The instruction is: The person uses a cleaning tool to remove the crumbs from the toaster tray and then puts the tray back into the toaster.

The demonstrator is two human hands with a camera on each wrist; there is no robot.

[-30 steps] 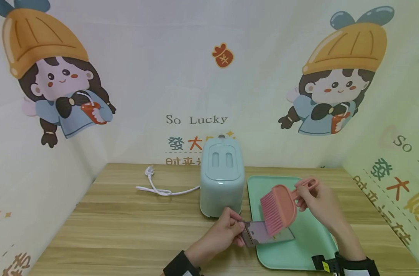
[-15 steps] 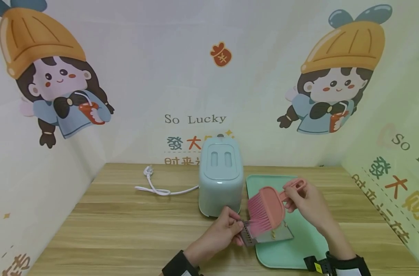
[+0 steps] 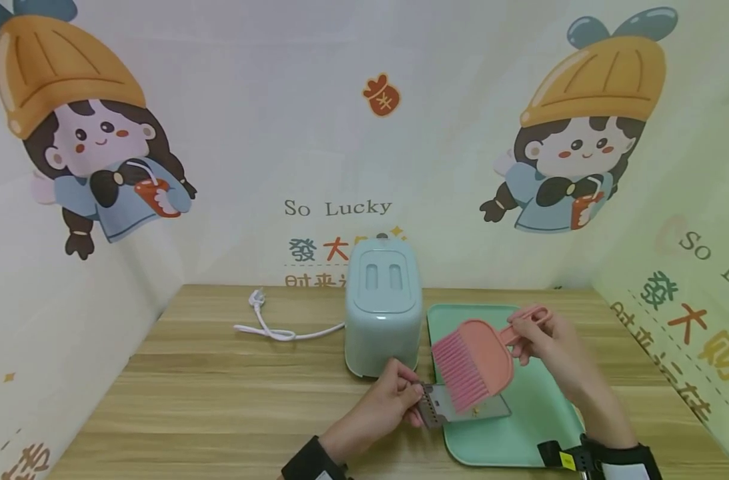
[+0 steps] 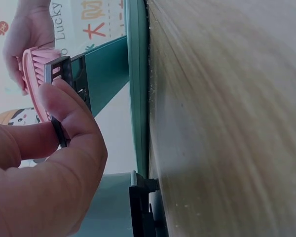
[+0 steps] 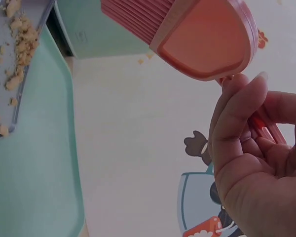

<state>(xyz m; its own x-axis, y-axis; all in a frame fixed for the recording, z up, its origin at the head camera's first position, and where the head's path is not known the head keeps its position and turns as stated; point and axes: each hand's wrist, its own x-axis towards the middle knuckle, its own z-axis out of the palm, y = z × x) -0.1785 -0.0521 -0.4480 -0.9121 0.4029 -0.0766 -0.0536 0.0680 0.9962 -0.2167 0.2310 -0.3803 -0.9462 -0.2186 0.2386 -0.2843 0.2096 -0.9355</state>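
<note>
My left hand (image 3: 388, 403) pinches one end of a flat grey crumb tray (image 3: 495, 408), fingers and thumb on its slotted dark edge. Its other end reaches over the green serving tray (image 3: 538, 437). Tan crumbs (image 5: 24, 44) lie along one side of its surface in the right wrist view. By its handle, my right hand (image 3: 559, 350) holds a pink brush (image 3: 487, 360), bristles slanting down to the left above the crumb tray. In the right wrist view the bristles (image 5: 138, 17) stand apart from the crumbs. The brush partly hides the crumb tray in the head view.
A pale green toaster (image 3: 383, 327) stands just behind my left hand, left of the serving tray. Its white cord and plug (image 3: 274, 330) lie on the wooden table (image 3: 220, 400) to the left. A printed cloth backdrop (image 3: 340, 147) encloses the table's back and sides.
The brush swept left across the crumb tray toward my left hand, then moved back to the right. My left hand and the crumb tray have stayed nearly still.
</note>
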